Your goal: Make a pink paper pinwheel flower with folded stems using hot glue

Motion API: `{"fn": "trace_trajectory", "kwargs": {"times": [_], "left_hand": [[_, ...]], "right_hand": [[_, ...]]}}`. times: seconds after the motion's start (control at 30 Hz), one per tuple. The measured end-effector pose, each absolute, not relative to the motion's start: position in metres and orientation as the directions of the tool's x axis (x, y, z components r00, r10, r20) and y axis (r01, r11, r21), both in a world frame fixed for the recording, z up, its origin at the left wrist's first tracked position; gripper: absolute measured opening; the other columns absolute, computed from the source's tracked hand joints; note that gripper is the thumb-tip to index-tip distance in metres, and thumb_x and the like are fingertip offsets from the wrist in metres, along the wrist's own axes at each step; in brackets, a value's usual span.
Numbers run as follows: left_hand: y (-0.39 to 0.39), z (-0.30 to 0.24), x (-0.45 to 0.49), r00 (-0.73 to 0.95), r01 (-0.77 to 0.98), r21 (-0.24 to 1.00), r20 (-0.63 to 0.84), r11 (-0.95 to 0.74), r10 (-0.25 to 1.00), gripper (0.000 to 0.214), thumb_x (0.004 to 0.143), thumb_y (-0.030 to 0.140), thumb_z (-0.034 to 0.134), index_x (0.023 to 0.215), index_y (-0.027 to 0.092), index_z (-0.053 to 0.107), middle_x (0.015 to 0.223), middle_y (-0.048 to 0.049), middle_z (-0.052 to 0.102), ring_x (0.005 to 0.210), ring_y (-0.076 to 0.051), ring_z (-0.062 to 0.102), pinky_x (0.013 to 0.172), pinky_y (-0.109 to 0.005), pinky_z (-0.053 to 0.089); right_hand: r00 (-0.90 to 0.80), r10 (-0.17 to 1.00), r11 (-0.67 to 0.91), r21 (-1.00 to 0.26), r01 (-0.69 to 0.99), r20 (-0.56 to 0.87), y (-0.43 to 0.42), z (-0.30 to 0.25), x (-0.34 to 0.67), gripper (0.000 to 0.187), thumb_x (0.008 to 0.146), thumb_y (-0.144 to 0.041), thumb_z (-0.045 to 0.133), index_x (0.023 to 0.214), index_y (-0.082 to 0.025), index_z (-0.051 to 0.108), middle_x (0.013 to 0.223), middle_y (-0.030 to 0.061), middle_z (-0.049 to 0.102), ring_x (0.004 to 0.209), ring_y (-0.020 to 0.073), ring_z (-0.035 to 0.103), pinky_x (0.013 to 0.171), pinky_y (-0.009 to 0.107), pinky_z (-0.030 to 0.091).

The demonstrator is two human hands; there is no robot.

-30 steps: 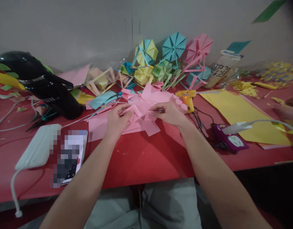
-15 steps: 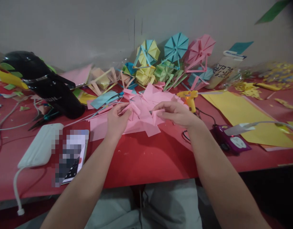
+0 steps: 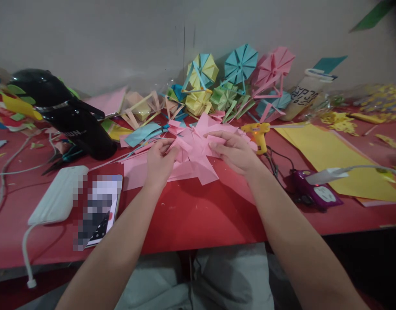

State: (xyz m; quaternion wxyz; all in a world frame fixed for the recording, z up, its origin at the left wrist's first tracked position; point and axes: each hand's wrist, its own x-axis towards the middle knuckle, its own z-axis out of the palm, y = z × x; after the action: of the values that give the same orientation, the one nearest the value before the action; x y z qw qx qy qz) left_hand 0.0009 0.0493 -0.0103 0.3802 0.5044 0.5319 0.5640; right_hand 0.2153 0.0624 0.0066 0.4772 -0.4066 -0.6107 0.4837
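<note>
Left of the glue gun (image 3: 258, 134), the left hand (image 3: 161, 160) pinches a folded piece (image 3: 184, 147); the right hand (image 3: 238, 151), nearer the glue gun, pinches a pink flap (image 3: 216, 140). The folded piece lies between the hands; its long axis is unclear. Behind the glue gun, rightward, leans a cup (image 3: 301, 94), contents unclear.

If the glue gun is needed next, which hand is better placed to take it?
Probably the right hand: it lies nearer the glue gun than the left hand, though both hold pink paper.
</note>
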Motion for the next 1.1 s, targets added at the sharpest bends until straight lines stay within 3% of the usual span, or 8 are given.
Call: {"fn": "trace_trajectory", "kwargs": {"times": [0.07,0.13,0.27,0.37,0.57,0.7,0.9,1.1], "left_hand": [[0.048,-0.008,0.001,-0.184,0.16,0.976,0.177,-0.148,0.967,0.022,0.076,0.023,0.067,0.097,0.02,0.071,0.1,-0.0069,0.077,0.092,-0.02,0.073,0.075,-0.03,0.06],[0.046,-0.007,0.002,-0.159,0.212,0.966,0.183,-0.148,0.97,0.021,0.076,0.021,0.067,0.096,0.021,0.073,0.099,-0.0062,0.078,0.093,-0.021,0.074,0.079,-0.032,0.06],[0.044,-0.006,0.006,-0.066,0.244,0.954,0.196,-0.175,0.978,0.022,0.075,0.019,0.067,0.095,0.021,0.075,0.101,-0.0057,0.079,0.094,-0.021,0.074,0.082,-0.032,0.059],[0.042,-0.008,0.007,-0.01,0.244,0.95,0.201,-0.193,0.979,0.021,0.075,0.019,0.068,0.094,0.019,0.076,0.096,-0.006,0.079,0.089,-0.02,0.074,0.076,-0.029,0.057],[0.042,-0.01,0.007,-0.015,0.281,0.939,0.208,-0.196,0.978,0.022,0.073,0.019,0.069,0.093,0.017,0.078,0.091,-0.0051,0.08,0.081,-0.018,0.072,0.068,-0.025,0.053],[0.042,-0.009,0.006,-0.004,0.284,0.939,0.203,-0.194,0.979,0.022,0.073,0.019,0.068,0.093,0.016,0.078,0.091,-0.0058,0.08,0.082,-0.019,0.073,0.068,-0.025,0.053],[0.042,-0.01,0.008,-0.018,0.282,0.945,0.18,-0.168,0.983,0.019,0.073,0.02,0.069,0.09,0.017,0.077,0.09,-0.0056,0.08,0.084,-0.02,0.074,0.068,-0.025,0.053],[0.043,-0.012,0.008,-0.021,0.281,0.952,0.131,-0.12,0.991,0.02,0.073,0.021,0.07,0.091,0.015,0.077,0.09,-0.0073,0.079,0.083,-0.02,0.073,0.067,-0.026,0.054]], "right_hand": [[-0.179,0.954,0.266,-0.954,0.14,0.24,0.063,0.007,0.219,0.041,0.072,-0.041,0.079,0.109,-0.025,0.068,0.101,0.003,0.065,0.076,0.014,0.056,0.066,0.029,0.048],[-0.128,0.951,0.303,-0.925,0.228,0.28,0.065,0.005,0.22,0.041,0.071,-0.038,0.079,0.107,-0.024,0.066,0.086,0.0005,0.061,0.066,0.013,0.049,0.059,0.029,0.042],[-0.112,0.94,0.341,-0.882,0.325,0.322,0.063,0.002,0.212,0.026,0.078,-0.032,0.072,0.102,-0.023,0.064,0.061,-0.0068,0.041,0.054,0.0116,0.035,0.054,0.028,0.03],[-0.143,0.909,0.415,-0.81,0.415,0.392,0.057,0.003,0.205,0.019,0.082,-0.025,0.066,0.101,-0.022,0.067,0.06,-0.0075,0.031,0.055,0.0119,0.032,0.056,0.029,0.028],[-0.15,0.889,0.447,-0.748,0.491,0.433,0.052,0.005,0.199,0.025,0.083,-0.023,0.065,0.108,-0.018,0.066,0.059,-0.0094,0.027,0.055,0.0108,0.028,0.058,0.028,0.027],[-0.142,0.895,0.432,-0.744,0.51,0.423,0.051,0.002,0.198,0.023,0.082,-0.022,0.064,0.105,-0.017,0.067,0.058,-0.0092,0.032,0.056,0.0102,0.031,0.058,0.027,0.028],[-0.123,0.904,0.405,-0.727,0.554,0.41,0.049,0.001,0.191,0.025,0.081,-0.021,0.063,0.104,-0.016,0.071,0.069,-0.0021,0.059,0.059,0.011,0.045,0.06,0.027,0.034],[-0.128,0.888,0.412,-0.642,0.647,0.441,0.047,0.002,0.184,0.03,0.081,-0.014,0.061,0.107,-0.016,0.075,0.075,0.0024,0.071,0.063,0.0134,0.056,0.063,0.027,0.042]]}}
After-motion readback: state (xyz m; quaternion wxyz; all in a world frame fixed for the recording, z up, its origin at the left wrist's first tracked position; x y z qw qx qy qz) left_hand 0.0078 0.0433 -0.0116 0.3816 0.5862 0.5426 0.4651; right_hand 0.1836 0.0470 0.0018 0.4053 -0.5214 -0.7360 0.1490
